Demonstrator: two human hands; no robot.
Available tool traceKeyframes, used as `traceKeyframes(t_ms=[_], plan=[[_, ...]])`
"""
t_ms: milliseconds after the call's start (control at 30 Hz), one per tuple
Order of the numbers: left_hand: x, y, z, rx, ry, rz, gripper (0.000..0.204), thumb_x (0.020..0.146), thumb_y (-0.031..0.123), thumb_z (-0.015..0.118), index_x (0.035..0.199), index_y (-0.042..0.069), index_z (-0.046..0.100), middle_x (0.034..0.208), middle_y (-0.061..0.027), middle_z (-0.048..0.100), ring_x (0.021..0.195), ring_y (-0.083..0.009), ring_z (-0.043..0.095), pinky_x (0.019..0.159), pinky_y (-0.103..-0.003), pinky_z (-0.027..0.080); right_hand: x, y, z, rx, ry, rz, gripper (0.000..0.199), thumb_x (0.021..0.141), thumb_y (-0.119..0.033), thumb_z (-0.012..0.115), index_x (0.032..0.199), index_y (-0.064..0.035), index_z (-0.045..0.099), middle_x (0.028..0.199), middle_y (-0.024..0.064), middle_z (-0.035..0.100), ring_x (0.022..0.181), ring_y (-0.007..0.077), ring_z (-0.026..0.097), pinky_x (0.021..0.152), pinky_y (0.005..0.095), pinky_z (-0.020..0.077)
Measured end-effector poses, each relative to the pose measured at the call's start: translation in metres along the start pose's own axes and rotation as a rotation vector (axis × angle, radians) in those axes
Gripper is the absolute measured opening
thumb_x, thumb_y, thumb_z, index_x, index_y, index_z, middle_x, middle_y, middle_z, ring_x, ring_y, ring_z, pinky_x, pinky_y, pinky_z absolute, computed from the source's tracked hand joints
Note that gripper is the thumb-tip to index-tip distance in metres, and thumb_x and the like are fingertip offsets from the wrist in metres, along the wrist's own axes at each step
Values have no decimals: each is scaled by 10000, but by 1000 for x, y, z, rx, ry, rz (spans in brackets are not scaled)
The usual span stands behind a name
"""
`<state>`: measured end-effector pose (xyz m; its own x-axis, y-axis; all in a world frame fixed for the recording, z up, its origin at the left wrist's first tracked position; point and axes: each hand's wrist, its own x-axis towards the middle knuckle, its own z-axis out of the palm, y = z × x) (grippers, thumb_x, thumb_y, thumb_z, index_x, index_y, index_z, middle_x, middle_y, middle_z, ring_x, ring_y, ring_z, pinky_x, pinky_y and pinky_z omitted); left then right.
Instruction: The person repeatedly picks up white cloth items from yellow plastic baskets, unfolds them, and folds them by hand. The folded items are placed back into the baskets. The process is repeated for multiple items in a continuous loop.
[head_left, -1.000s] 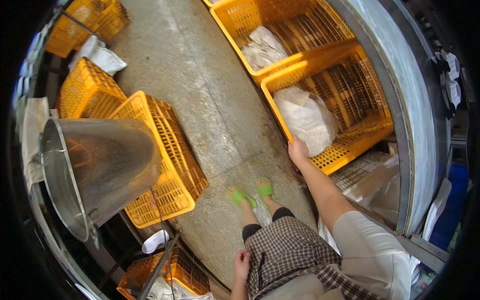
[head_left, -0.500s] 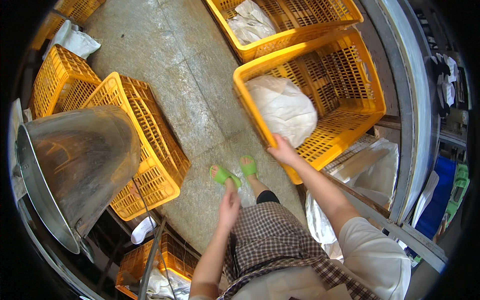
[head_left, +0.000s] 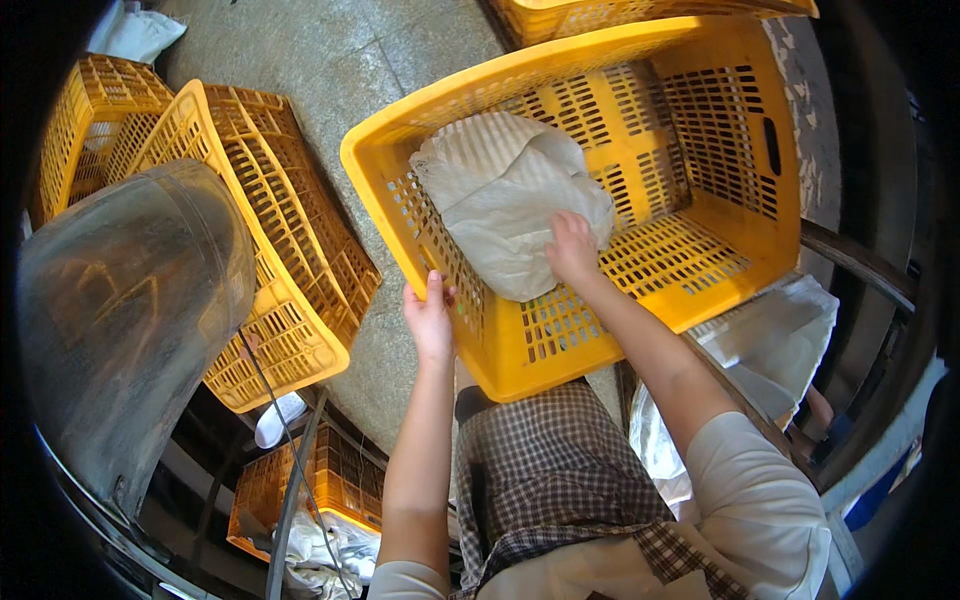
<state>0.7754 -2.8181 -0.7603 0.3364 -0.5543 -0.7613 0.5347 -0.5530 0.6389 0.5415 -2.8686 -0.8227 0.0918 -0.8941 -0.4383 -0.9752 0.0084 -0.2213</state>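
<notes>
A pale, crumpled sack (head_left: 505,200) lay inside the yellow crate (head_left: 700,290), a soft lumpy bundle of off-white with faint ribbing across its upper part. The fingers (head_left: 565,228) of the right hand (head_left: 572,250) rested on its lower right edge, while the fingers (head_left: 432,290) of the left hand (head_left: 430,320) gripped the crate's rim just left of and below it. A clear, whitish plastic bag (head_left: 780,335) lay below and right of the right fingers, outside the crate. No labels, signs or screens showed.
</notes>
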Motion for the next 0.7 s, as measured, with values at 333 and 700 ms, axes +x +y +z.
traceKeyframes(t_ms=[333, 700], plan=[[-3, 7, -3, 15, 73, -16, 132, 897, 178, 581, 948, 68, 528, 818, -11, 567, 644, -81, 506, 577, -227, 439, 127, -109, 42, 104, -475, -120, 573, 753, -115, 613, 1293, -78, 424, 1226, 215, 509, 1014, 371, 562, 860, 413, 465], [109, -2, -112, 1062, 189, 32, 367, 854, 200, 588, 1089, -18, 409, 1000, -200, 604, 863, -310, 620, 733, -366, 492, -16, -9, -138, 1127, 74, 330, 120, 781, -33, 587, 721, -67, 489, 817, 14, 500, 770, 89, 448, 701, 214, 365]])
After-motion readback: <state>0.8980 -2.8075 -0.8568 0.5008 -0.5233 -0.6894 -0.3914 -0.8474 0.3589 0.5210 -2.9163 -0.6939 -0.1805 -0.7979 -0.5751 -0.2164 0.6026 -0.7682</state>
